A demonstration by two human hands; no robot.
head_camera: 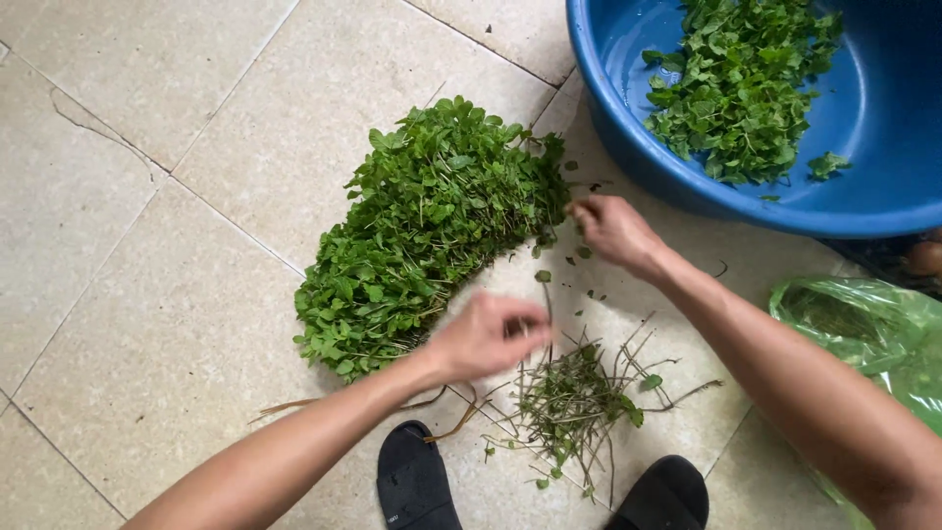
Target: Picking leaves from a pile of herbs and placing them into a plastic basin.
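A big heap of green leafy herbs (422, 236) lies on the tiled floor (177, 118). My right hand (613, 231) reaches to the heap's right edge, its fingers pinched on a sprig there. My left hand (486, 336) hovers blurred just right of the heap's lower part, above a small pile of bare stems (574, 402); its fingers are curled around a thin stem. A blue plastic basin (638, 147) at the top right holds picked green leaves (741, 83).
Two black slippers (417, 481) (667, 496) show at the bottom edge, near the stem pile. A green plastic bag (868, 334) lies at the right. Loose leaf bits are scattered on the tiles between my hands.
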